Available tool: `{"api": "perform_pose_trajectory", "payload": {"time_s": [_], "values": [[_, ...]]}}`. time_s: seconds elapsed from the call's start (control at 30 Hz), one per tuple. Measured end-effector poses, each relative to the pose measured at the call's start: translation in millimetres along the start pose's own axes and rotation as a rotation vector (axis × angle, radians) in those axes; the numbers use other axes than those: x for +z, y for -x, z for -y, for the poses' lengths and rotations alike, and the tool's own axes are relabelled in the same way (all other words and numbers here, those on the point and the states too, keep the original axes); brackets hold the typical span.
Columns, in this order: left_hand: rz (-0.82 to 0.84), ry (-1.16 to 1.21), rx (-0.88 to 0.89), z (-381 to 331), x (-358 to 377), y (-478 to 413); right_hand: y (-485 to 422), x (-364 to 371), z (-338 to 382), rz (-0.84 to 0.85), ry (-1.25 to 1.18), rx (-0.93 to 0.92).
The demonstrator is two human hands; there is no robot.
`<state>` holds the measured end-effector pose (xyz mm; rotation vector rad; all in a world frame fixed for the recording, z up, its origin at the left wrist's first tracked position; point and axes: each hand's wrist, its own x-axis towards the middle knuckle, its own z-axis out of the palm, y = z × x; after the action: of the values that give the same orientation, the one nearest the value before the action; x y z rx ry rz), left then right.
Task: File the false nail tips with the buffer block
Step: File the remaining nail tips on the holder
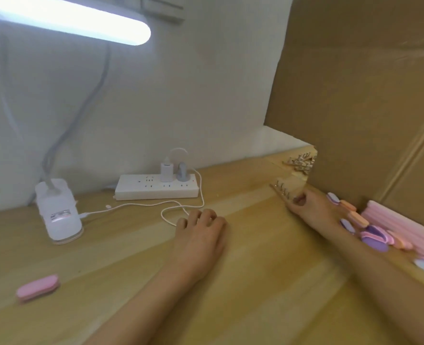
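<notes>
A pink oval buffer block [38, 287] lies alone on the wooden table at the near left. My left hand [201, 232] rests on the table in the middle, fingers loosely bent, holding nothing. My right hand [308, 205] reaches toward the far right and pinches the near end of a thin strip of false nail tips [282, 190], which lies on the table. A heap of more nail tips [301, 160] sits behind it, against the cardboard.
Several pink, orange and purple buffer blocks [372, 236] lie along the right by a pink foam piece [405, 227] and a cardboard wall [367, 95]. A white power strip [156, 189], its cable [171, 215] and a clamp lamp base [59, 212] stand at the back left.
</notes>
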<state>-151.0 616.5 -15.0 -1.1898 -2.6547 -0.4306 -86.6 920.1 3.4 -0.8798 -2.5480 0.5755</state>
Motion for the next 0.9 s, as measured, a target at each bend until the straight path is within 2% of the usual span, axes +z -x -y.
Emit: {"api": "perform_pose_trajectory", "payload": {"time_s": [0.17,0.27,0.4,0.47,0.57,0.6,0.67,0.77,0.9], "values": [[-0.001,0.058,-0.024,8.2,5.4,3.3,-56.3,6.4,-8.1,-0.124,0.097,0.303],[-0.002,0.075,-0.022,9.3,5.2,3.7,-71.7,15.0,-2.8,-0.142,0.091,0.362],[-0.004,0.116,-0.022,10.9,5.0,5.1,-68.2,13.0,-4.6,-0.084,0.005,0.275],[-0.012,0.137,-0.033,10.6,5.4,4.4,-58.9,10.9,-15.0,-0.050,-0.041,0.103],[-0.025,0.144,-0.037,9.4,6.2,4.3,-48.6,9.1,-26.9,0.073,0.247,-0.276],[-0.028,0.152,-0.039,9.3,6.8,5.0,-51.0,8.7,-29.1,0.110,0.333,-0.326],[-0.034,0.182,-0.042,10.3,7.4,5.7,-64.0,5.2,-30.3,0.125,0.410,-0.279],[-0.044,0.207,-0.038,11.5,8.3,6.1,-90.7,0.8,-25.8,0.102,0.556,-0.107],[-0.047,0.205,-0.038,12.6,7.6,6.1,-104.1,12.1,-5.2,0.103,0.674,0.001]]}}
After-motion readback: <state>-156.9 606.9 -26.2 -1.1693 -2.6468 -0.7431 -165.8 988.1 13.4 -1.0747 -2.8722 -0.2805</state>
